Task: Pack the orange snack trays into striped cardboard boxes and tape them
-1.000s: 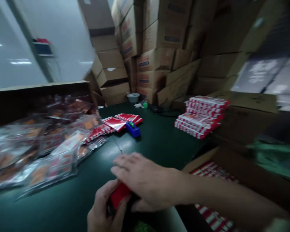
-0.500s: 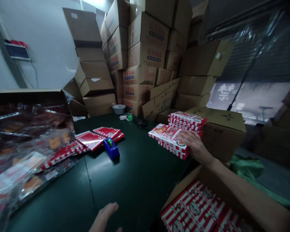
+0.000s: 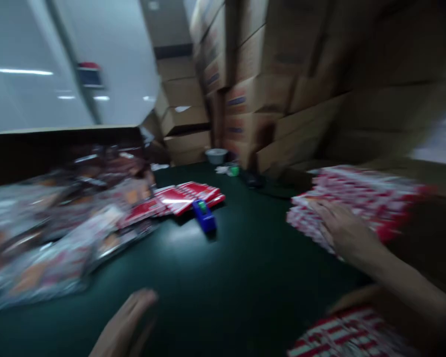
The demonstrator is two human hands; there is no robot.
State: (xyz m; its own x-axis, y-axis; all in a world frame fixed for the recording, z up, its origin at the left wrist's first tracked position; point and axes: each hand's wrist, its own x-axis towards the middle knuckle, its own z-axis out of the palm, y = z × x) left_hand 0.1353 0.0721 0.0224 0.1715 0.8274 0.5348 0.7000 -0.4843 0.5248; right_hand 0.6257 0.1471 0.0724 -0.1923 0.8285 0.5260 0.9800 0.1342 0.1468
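My right hand (image 3: 344, 230) lies with its fingers stretched over a stack of red-and-white printed boxes (image 3: 305, 218) at the right edge of the table. A taller pile of like boxes (image 3: 367, 188) stands just behind it. Over the front of the green table (image 3: 241, 277), my left hand (image 3: 128, 317) hovers with thumb and fingers apart and nothing in it, smeared by motion. A blue tape dispenser (image 3: 205, 219) with green tape stands mid-table. Beside it lie several flat red-and-white printed packs (image 3: 189, 193).
On the left, an open carton (image 3: 111, 130) spills clear bags of brown and orange pieces (image 3: 78, 238). Below my right forearm, another carton (image 3: 357, 298) holds red-and-white boxes (image 3: 353, 332). Stacked cartons (image 3: 271, 94) and a grey bowl (image 3: 216, 156) are at the back.
The view has turned left, so everything sits farther right. My right hand is still on the boxes. My left hand appears farther left. Blur has grown.
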